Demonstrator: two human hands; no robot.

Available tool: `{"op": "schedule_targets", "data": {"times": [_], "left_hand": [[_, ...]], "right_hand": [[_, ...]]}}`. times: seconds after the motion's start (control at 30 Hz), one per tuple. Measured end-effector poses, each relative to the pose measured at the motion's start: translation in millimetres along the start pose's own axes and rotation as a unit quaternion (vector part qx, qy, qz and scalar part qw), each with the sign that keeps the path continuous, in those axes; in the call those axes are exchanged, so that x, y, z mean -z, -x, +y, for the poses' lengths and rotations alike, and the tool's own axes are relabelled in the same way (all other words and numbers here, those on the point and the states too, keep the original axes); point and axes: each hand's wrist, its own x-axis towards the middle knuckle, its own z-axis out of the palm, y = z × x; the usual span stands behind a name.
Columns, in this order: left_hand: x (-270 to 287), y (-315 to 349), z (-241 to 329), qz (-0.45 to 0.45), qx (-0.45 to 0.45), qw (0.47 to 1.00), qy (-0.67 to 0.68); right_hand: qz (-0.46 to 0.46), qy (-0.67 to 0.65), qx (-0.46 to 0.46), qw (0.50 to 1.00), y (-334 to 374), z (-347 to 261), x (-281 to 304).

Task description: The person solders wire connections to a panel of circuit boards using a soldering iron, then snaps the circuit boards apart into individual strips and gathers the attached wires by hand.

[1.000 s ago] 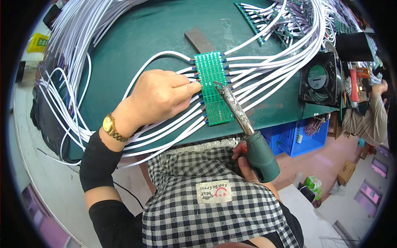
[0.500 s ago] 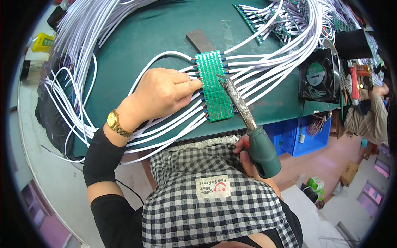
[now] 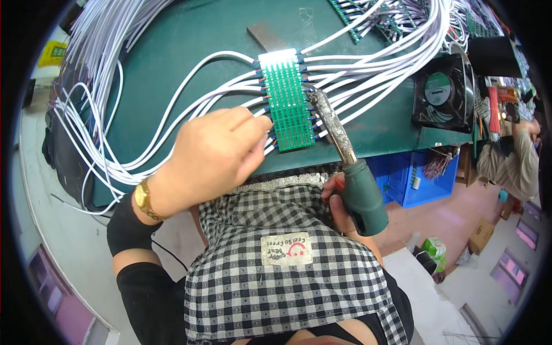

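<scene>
- The green circuit board [image 3: 289, 99] lies flat on the dark green counter [image 3: 190, 57], its near end close to the counter's front edge, just ahead of the person's checked apron [image 3: 276, 259].
- White wires [image 3: 190, 95] fan out from both long sides of the board and crowd the mat left and right; the only bare stretch is beyond the board, around a small grey plate [image 3: 265, 35].
- The left hand [image 3: 215, 155] rests, fingers curled down, on the wires at the board's left edge, its fingertips touching that edge. What it pins under the palm is hidden.
- The right hand [image 3: 339, 201] is clenched around the smooth green handle of a soldering iron [image 3: 345, 161]; the crusted grey shaft slants up to the board's right edge. The tip's exact contact point is too small to make out.
- A black square fan [image 3: 441, 92] stands at the counter's right end, well apart from the board.
- Blue plastic crates [image 3: 411, 178] sit below the counter edge on the right.
- More green boards [image 3: 368, 17] at the far edge are cut off by the rim.
</scene>
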Motion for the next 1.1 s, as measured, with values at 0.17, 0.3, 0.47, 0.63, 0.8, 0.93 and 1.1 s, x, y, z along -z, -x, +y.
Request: {"op": "schedule_targets", "data": {"times": [0.17,0.3,0.47,0.63,0.8,0.93,1.1], "left_hand": [[-22.0,10.5,6.3,0.011,0.058,0.998,-0.012],[-29.3,11.8,5.3,0.053,0.05,0.997,0.002],[-29.1,14.8,-5.0,0.031,-0.008,0.999,-0.001],[-27.6,23.1,5.2,0.055,0.021,0.998,-0.008],[-31.7,33.9,21.3,0.029,0.055,0.998,0.006],[-41.6,30.9,37.2,0.032,0.092,0.993,-0.069],[-47.8,33.6,38.9,0.054,0.106,0.983,-0.138]], "right_hand": [[-0.007,0.017,-0.02,1.0,-0.6,-3.6,-1.3],[0.001,-0.019,-0.034,0.999,-1.9,-7.5,-3.8],[-0.034,0.036,-0.013,0.999,-4.8,-10.4,-0.1],[-0.047,-0.005,-0.019,0.999,4.1,-3.1,3.5],[-0.066,-0.062,-0.065,0.994,2.3,-10.9,3.7],[-0.062,-0.059,-0.071,0.994,4.3,-11.3,3.2],[-0.051,-0.077,-0.069,0.993,1.1,-23.4,0.2]]}}
